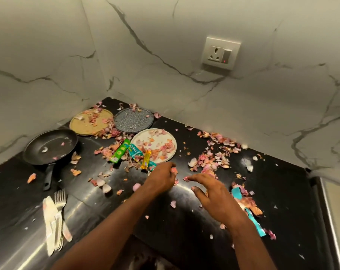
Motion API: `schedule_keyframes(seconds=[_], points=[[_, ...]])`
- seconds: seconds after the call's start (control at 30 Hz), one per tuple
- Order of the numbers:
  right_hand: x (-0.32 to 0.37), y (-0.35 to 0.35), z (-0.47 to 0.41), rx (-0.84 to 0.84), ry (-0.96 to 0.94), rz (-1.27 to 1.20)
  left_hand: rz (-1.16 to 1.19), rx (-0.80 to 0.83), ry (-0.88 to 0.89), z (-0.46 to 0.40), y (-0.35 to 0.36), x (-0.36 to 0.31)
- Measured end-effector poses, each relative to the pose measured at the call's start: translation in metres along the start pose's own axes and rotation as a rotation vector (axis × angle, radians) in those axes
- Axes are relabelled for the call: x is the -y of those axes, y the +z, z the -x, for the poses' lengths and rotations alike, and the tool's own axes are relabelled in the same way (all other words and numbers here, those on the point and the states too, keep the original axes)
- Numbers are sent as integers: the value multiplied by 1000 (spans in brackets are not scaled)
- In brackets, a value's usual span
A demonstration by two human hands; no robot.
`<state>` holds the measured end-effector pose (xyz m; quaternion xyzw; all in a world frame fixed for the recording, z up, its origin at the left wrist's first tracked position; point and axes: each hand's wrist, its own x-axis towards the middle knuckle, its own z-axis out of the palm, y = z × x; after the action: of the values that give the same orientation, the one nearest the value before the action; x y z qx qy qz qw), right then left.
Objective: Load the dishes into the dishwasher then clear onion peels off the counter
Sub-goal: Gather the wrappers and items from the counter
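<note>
My left hand (162, 175) pinches onion peels (174, 170) in curled fingers; right hand (214, 193) open, fingers spread. Main peel pile (216, 158) lies just beyond my right fingertips on the tabletop (184, 230), so right is nearer.

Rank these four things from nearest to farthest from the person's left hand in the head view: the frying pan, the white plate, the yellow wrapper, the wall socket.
From the left hand:
1. Yellow wrapper, just beyond the hand, slightly left.
2. White plate, farther back by the wrappers.
3. Frying pan, far left on the counter.
4. Wall socket, up on the back wall.
</note>
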<state>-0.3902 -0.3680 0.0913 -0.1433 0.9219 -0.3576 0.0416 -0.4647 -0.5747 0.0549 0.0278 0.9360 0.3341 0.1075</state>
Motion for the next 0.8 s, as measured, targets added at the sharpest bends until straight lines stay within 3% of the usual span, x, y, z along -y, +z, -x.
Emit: schedule_keyframes(seconds=[0.1,0.3,0.47,0.8], points=[[0,2,1,-22,31,-4,-84,31,-4,-25,5,12],[-4,6,-1,-63,136,-17,-676,3,-189,-53,-8,58],[-1,15,-12,-55,144,-14,-794,-92,-23,-63,-18,88],[6,20,-19,-51,139,-6,-859,14,239,-76,-24,80]])
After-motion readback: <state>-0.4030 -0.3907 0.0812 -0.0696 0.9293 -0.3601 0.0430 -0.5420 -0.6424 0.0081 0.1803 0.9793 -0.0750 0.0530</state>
